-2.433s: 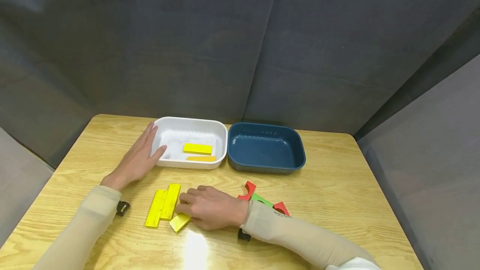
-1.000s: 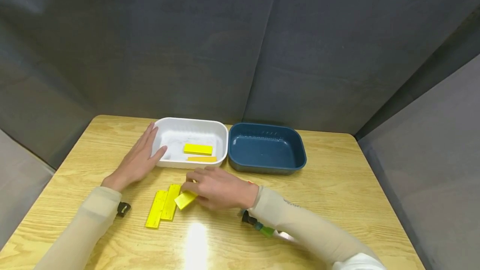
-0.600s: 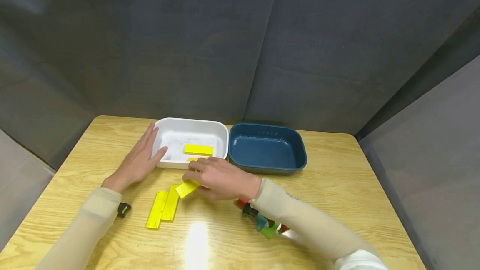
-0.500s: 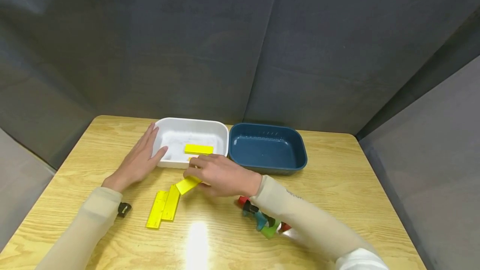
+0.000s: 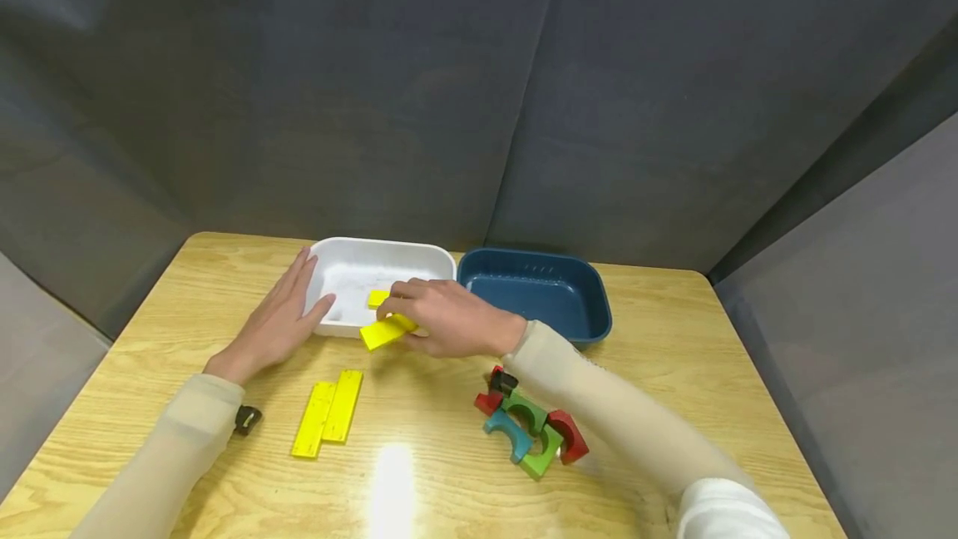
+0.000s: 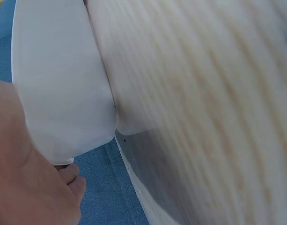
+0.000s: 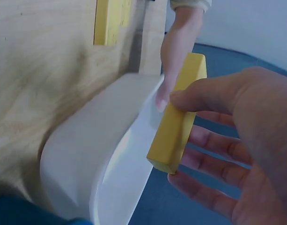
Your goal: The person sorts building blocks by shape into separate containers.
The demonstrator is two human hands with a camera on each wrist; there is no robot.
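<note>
My right hand (image 5: 456, 318) pinches a yellow rectangular block (image 5: 380, 333) between thumb and fingers. It holds the block tilted over the front rim of the white bin (image 5: 344, 277). In the right wrist view, the thumb lies across the same block (image 7: 176, 129), with the fingers behind it. My left hand (image 5: 273, 314) rests against the bin's left end, fingers straight. The left wrist view shows that hand (image 6: 33, 183) at the bin's end wall. Inside the bin, one yellow block (image 5: 377, 299) shows partly. Two yellow blocks (image 5: 312, 421) lie side by side on the table.
A dark blue bin (image 5: 535, 296) stands right of the white one. Arch-shaped blocks, one blue (image 5: 517, 439), one red (image 5: 575, 439) and two green (image 5: 554, 439), lie grouped below the right forearm with smaller red parts (image 5: 489, 403). Grey cloth (image 5: 374, 90) rises behind the table.
My right hand has lifted the yellow block off the table and carried it up to the white bin's front rim. The arch blocks came into view. My left hand stayed in place.
</note>
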